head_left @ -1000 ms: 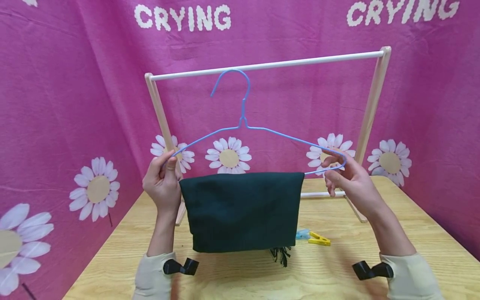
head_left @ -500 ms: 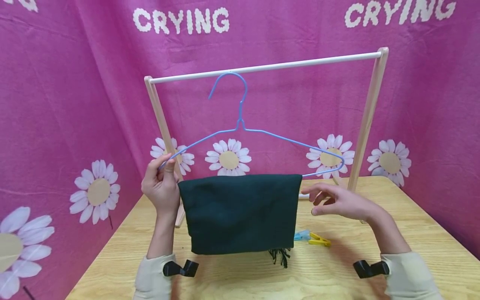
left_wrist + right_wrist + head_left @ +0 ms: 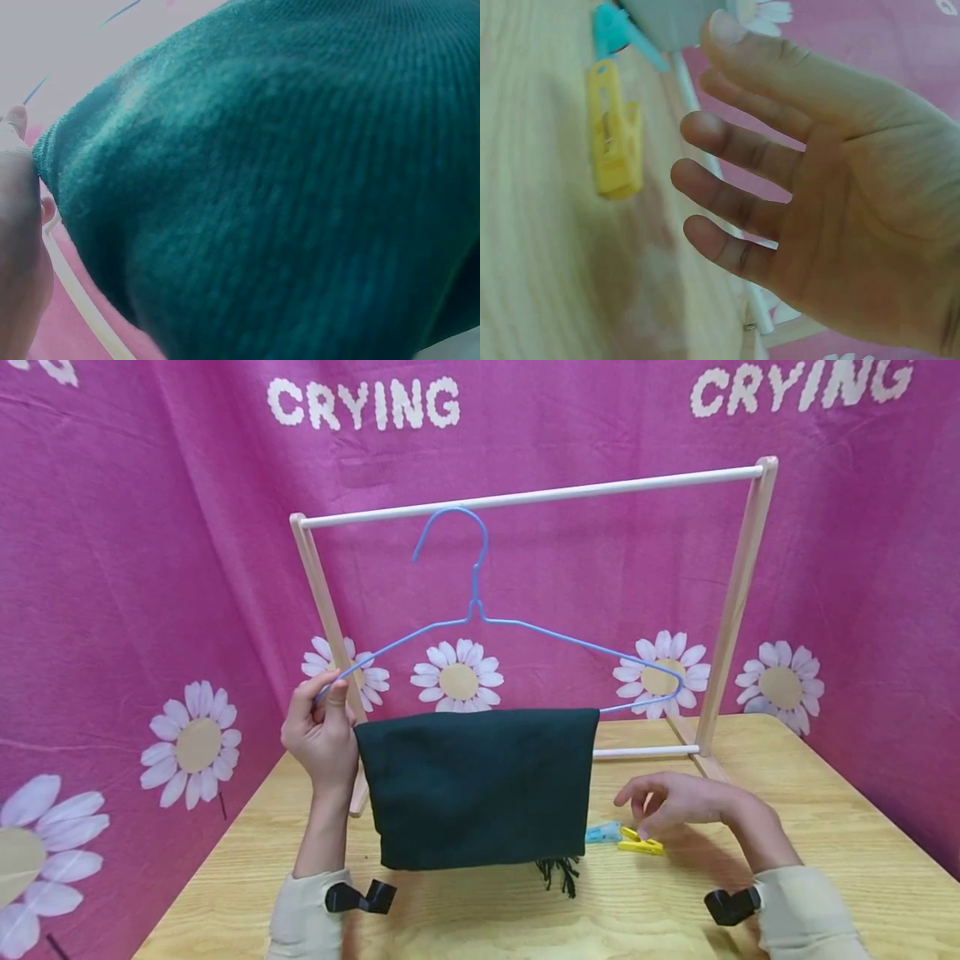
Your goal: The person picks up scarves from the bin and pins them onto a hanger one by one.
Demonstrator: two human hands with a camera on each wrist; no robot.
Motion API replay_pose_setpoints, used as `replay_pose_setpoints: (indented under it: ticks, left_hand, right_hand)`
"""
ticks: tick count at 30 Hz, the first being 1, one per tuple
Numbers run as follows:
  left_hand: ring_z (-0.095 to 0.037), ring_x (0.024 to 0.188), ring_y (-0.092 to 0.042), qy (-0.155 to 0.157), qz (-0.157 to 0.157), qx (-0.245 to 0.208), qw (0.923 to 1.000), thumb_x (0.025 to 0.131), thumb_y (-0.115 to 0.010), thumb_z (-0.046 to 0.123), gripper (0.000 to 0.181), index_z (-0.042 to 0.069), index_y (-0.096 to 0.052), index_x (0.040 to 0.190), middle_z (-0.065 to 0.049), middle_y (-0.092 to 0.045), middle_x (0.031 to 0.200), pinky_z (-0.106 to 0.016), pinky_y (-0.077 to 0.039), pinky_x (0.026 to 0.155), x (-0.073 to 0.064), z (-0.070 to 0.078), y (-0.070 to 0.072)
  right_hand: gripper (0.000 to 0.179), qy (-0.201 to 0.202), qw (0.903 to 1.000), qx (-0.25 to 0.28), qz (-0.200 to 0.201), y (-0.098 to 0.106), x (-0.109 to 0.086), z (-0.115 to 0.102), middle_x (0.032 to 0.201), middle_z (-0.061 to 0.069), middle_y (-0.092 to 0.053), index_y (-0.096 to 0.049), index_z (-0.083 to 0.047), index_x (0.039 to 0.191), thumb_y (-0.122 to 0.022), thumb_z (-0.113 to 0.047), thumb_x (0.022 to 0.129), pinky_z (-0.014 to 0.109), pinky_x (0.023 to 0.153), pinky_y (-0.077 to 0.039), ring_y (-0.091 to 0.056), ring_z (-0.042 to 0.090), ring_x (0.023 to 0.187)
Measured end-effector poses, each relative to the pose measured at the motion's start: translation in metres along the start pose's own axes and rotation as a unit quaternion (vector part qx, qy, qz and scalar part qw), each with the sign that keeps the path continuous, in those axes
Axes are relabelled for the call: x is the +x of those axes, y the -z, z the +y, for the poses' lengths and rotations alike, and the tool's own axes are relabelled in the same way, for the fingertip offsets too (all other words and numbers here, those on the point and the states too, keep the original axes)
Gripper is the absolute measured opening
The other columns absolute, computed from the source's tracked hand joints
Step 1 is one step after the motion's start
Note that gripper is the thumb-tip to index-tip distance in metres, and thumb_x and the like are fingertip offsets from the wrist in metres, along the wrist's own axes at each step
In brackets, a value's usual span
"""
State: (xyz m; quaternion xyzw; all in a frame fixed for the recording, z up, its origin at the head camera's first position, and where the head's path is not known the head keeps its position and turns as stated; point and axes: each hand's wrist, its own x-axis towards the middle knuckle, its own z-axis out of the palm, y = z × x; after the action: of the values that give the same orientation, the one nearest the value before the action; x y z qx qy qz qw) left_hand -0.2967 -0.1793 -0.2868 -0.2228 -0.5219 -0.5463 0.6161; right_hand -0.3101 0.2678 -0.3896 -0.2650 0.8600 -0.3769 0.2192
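A blue wire hanger [image 3: 577, 643] is held up by my left hand [image 3: 324, 739], which pinches its left corner between thumb and fingers. Over the hanger's lower bar drapes a folded dark green scarf [image 3: 480, 789], its fringe dangling at the lower right. In the left wrist view the scarf [image 3: 277, 180] fills most of the picture. My right hand [image 3: 678, 802] holds nothing, fingers loosely bent over a yellow clothespin [image 3: 641, 843] on the table. The right wrist view shows a gap between the fingers and the yellow clothespin [image 3: 615, 135]. Beside it lies a light blue clothespin [image 3: 603, 832], partly behind the scarf.
A wooden rack with a white top rail [image 3: 555, 493] stands behind the hanger, whose hook overlaps the rail in the head view. The wood-grain table [image 3: 757, 827] ends at a pink curtain [image 3: 600, 568] with daisies and white lettering.
My right hand has let go of the hanger's right corner and come down to just above the clothespins. The left hand keeps the hanger and scarf nearly in place.
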Motion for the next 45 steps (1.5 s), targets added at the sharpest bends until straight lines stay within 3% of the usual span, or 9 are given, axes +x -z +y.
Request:
replay_pose_setpoints:
  ticks: [2,6,10,15,22,25,35,40,45]
  left_hand:
    - [-0.002,0.048,-0.045,0.001,0.0,-0.001,1.0,0.087,-0.074,0.005,0.02,-0.009,-0.07,0.101,0.005,-0.061,0.07,-0.013,-0.043,0.05,0.0,0.0,0.0]
    - [-0.002,0.047,-0.045,0.001,0.001,-0.004,1.0,0.086,-0.074,0.002,0.019,-0.009,-0.07,0.101,0.004,-0.061,0.069,-0.013,-0.043,0.049,0.0,0.001,0.0]
    - [-0.002,0.047,-0.045,0.002,0.003,-0.005,1.0,0.085,-0.074,-0.003,0.017,-0.01,-0.07,0.1,0.005,-0.062,0.069,-0.013,-0.042,0.048,0.0,0.003,-0.001]
    - [-0.002,0.046,-0.045,0.007,0.004,-0.009,0.9999,0.086,-0.076,0.009,0.025,-0.01,-0.07,0.099,0.009,-0.062,0.07,-0.012,-0.042,0.048,-0.002,0.004,0.0]
    - [-0.002,0.047,-0.045,0.006,0.005,-0.007,0.9999,0.085,-0.076,0.005,0.022,-0.011,-0.069,0.099,-0.003,-0.061,0.068,-0.012,-0.043,0.05,-0.005,0.003,0.001]
    - [-0.002,0.047,-0.045,0.005,0.002,-0.012,0.9999,0.085,-0.076,0.008,0.025,-0.011,-0.069,0.099,-0.008,-0.06,0.068,-0.013,-0.043,0.049,-0.005,0.002,0.001]
    - [-0.003,0.047,-0.04,0.01,-0.013,-0.023,0.9996,0.086,-0.076,0.014,0.028,-0.01,-0.069,0.099,0.0,-0.06,0.07,-0.012,-0.041,0.049,-0.004,0.002,-0.003]
    - [-0.003,0.046,-0.04,0.003,-0.017,-0.027,0.9995,0.086,-0.076,0.015,0.029,-0.011,-0.069,0.099,-0.005,-0.057,0.067,-0.012,-0.039,0.048,-0.004,0.001,-0.004]
    - [-0.002,0.048,-0.044,0.004,-0.015,-0.018,0.9997,0.086,-0.076,0.011,0.026,-0.01,-0.07,0.099,0.005,-0.065,0.075,-0.012,-0.042,0.05,-0.005,0.002,-0.005]
  right_hand:
    - [0.051,-0.012,0.9997,0.017,-0.017,-0.002,0.001,0.004,0.1,0.012,-0.061,-0.059,-0.003,0.128,-0.079,-0.014,0.082,0.035,0.078,-0.049,-0.056,0.025,0.094]
    - [0.048,-0.02,0.9984,0.033,-0.041,-0.005,0.003,0.009,0.098,0.013,-0.06,-0.06,-0.002,0.124,-0.079,-0.01,0.082,0.03,0.074,-0.045,-0.053,0.022,0.089]
    - [0.042,-0.033,0.9987,0.016,-0.037,-0.009,0.004,0.01,0.093,0.01,-0.058,-0.063,-0.006,0.117,-0.081,-0.009,0.079,0.03,0.072,-0.042,-0.051,0.021,0.086]
    - [0.034,-0.047,0.9986,0.003,-0.023,-0.014,0.006,0.01,0.087,0.006,-0.056,-0.067,-0.009,0.107,-0.082,-0.006,0.077,0.033,0.073,-0.04,-0.05,0.022,0.084]
    - [0.028,-0.051,0.9975,-0.048,0.009,-0.011,0.002,0.008,0.085,0.003,-0.056,-0.068,-0.013,0.103,-0.08,-0.008,0.078,0.032,0.071,-0.039,-0.049,0.021,0.084]
    - [0.029,-0.042,0.9966,-0.065,0.03,-0.005,-0.002,0.003,0.088,0.003,-0.057,-0.068,-0.015,0.105,-0.08,-0.012,0.079,0.032,0.07,-0.042,-0.05,0.021,0.084]
    - [0.033,0.042,0.9876,-0.093,0.12,0.011,-0.018,-0.028,0.092,0.004,-0.059,-0.064,-0.017,0.115,-0.077,-0.021,0.085,0.027,0.066,-0.051,-0.056,0.02,0.082]
    - [0.036,0.061,0.984,-0.089,0.142,0.013,-0.024,-0.043,0.095,0.005,-0.06,-0.062,-0.018,0.118,-0.077,-0.023,0.086,0.028,0.07,-0.054,-0.058,0.023,0.086]
    - [0.037,0.088,0.9809,-0.089,0.149,0.014,-0.028,-0.055,0.095,0.003,-0.061,-0.062,-0.016,0.119,-0.077,-0.021,0.086,0.027,0.071,-0.055,-0.059,0.019,0.084]
